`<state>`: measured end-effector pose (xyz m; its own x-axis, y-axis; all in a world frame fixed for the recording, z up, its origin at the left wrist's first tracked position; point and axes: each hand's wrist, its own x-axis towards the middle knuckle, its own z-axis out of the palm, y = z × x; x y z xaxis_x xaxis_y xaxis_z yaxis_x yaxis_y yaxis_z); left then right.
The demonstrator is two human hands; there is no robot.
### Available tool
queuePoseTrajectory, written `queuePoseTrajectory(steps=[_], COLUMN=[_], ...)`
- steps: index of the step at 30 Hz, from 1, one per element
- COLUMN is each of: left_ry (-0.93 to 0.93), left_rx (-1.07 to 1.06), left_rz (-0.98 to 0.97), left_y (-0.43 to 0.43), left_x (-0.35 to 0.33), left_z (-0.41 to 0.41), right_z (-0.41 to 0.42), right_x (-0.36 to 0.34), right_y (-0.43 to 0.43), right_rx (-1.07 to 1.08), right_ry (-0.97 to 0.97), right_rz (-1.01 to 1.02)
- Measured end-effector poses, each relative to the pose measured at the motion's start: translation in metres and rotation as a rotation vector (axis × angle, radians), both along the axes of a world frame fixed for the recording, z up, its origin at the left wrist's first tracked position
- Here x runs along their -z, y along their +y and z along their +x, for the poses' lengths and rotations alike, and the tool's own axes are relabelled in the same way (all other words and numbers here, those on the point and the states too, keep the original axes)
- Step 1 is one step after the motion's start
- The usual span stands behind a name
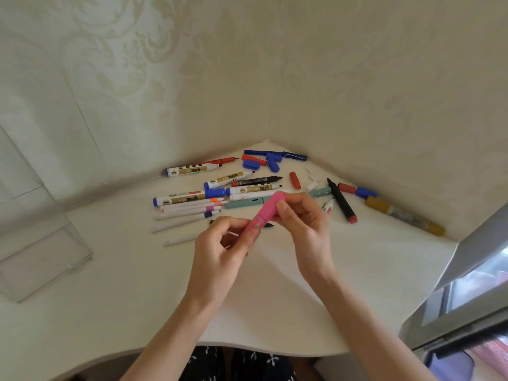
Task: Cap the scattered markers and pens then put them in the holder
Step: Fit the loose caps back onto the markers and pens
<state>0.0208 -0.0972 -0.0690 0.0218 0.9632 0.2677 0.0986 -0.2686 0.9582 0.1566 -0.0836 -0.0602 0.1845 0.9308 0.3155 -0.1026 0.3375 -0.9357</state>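
A pink pen (262,214) is held slanted above the white table (110,298). My left hand (222,248) grips its lower barrel. My right hand (305,224) grips its upper end, the pink cap. Behind the hands lie several scattered markers and pens: blue-capped whiteboard markers (189,198), thin white pens (187,211), a teal pen (244,203), a black marker (342,202), a gold marker (404,215). Loose caps lie among them: blue caps (272,163), a red cap (294,180). The clear plastic holder (41,259) stands at the left.
Patterned walls meet in a corner right behind the pile. A grey window frame (467,284) juts in at the right. The table's front edge curves just above my lap.
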Motion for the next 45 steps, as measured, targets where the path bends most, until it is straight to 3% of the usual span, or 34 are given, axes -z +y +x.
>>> queuePoseTrajectory(steps=[2, 4, 8, 14, 19, 25, 27, 30, 32, 36, 39, 42, 45], left_ry=[-0.239, -0.294, -0.082, 0.205, 0.374, 0.561, 0.55, 0.491, 0.543, 0.739, 0.876, 0.831, 0.592], left_rx=[0.076, 0.132, 0.203, 0.277, 0.358, 0.426, 0.438, 0.449, 0.395, 0.298, 0.296, 0.309, 0.276], left_rz=[-0.196, -0.275, -0.11, 0.001, 0.077, 0.118, 0.126, 0.143, 0.271, 0.58, 0.679, 0.57, 0.354], left_y=[-0.002, -0.003, 0.003, 0.005, 0.014, 0.026, 0.027, 0.025, 0.023, 0.023, 0.025, 0.024, 0.017], left_x=[-0.004, -0.008, -0.022, -0.016, -0.019, -0.023, -0.021, -0.023, -0.024, -0.022, -0.02, -0.016, -0.014], left_z=[0.008, 0.014, 0.034, 0.055, 0.018, -0.015, -0.021, -0.024, -0.025, -0.025, -0.022, -0.016, 0.008], right_z=[0.005, 0.012, 0.027, 0.055, 0.085, 0.085, 0.075, 0.062, 0.058, 0.055, 0.056, 0.055, 0.046], right_x=[-0.005, -0.008, -0.008, -0.017, -0.022, -0.029, -0.022, -0.014, -0.009, -0.007, -0.001, 0.0, -0.004], right_y=[-0.003, -0.006, -0.016, -0.021, -0.019, -0.015, -0.017, -0.023, -0.025, -0.028, -0.028, -0.029, -0.028], right_rx=[0.032, 0.026, -0.134, -0.05, -0.053, -0.303, -0.323, -0.273, -0.233, -0.215, -0.248, -0.275, -0.277], right_ry=[-0.009, 0.019, 0.216, 0.309, -0.219, -0.796, -0.883, -0.844, -0.779, -0.597, -0.468, -0.231, 0.295], right_rz=[0.033, 0.04, -0.012, -0.034, -0.098, -0.191, -0.173, -0.04, 0.023, -0.045, -0.127, -0.255, -0.357])
